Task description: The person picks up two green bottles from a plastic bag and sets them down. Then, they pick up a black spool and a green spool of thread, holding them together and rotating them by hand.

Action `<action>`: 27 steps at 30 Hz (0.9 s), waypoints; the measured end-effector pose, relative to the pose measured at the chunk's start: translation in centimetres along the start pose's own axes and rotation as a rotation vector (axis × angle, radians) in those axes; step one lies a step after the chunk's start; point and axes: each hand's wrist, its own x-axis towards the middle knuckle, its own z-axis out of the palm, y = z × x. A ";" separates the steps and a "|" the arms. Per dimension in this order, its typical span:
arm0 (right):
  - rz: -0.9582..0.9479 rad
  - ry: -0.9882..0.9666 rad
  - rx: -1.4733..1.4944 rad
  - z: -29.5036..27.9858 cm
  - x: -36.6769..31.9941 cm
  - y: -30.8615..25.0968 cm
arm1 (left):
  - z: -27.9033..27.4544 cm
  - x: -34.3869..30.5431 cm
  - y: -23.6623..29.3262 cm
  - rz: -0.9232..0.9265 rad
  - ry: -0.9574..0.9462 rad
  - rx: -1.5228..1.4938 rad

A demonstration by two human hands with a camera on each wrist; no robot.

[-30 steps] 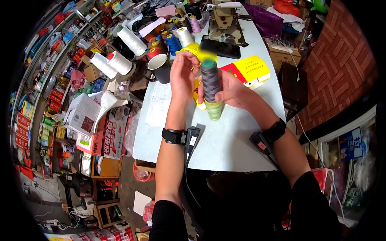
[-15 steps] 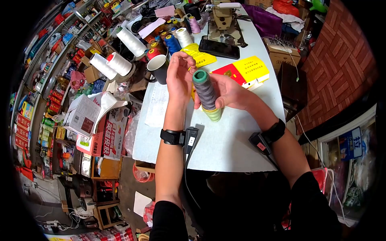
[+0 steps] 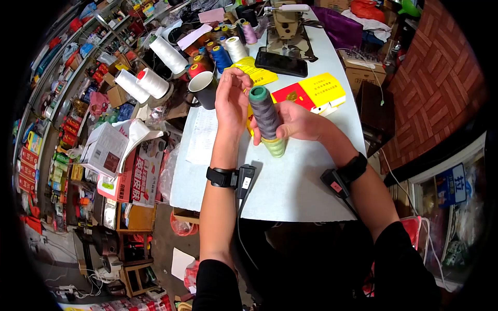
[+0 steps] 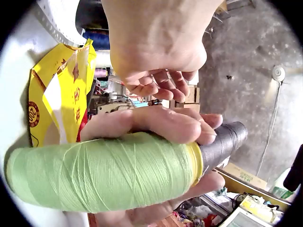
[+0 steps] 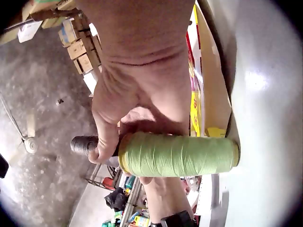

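My right hand (image 3: 298,122) grips a dark grey thread cone (image 3: 264,115) with a green top, thumb on one side and fingers on the other. Below it, end to end, is a light green thread cone (image 4: 99,172) with a yellow rim, its base at the tabletop in the right wrist view. The right fingers (image 4: 165,124) also lie along the green cone near that rim. On the left of the grey cone, my left hand (image 3: 232,101) is raised with loosely bent fingers, holding nothing; the cone stands apart from it in the left wrist view.
Behind the hands lie a red and yellow box (image 3: 311,93), a yellow packet (image 3: 257,71) and a black phone (image 3: 281,62). A dark mug (image 3: 203,90) and several thread cones, one blue (image 3: 221,59), stand left. A sewing machine (image 3: 287,26) is at the back; a written sheet (image 3: 202,129) lies left.
The yellow blur above the grey cone's top is gone. The grey cone's top has tipped left and toward me, showing its green opening. My left hand has shifted slightly left.
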 end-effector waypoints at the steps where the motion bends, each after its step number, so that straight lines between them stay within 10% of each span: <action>1: 0.003 -0.012 0.005 0.0 0.0 -0.1 | 0.0 0.0 0.0 -0.004 -0.006 -0.007; 27: 0.103 -0.145 0.158 -0.9 0.0 2.2 | 0.1 0.0 -0.1 -0.058 -0.118 -0.064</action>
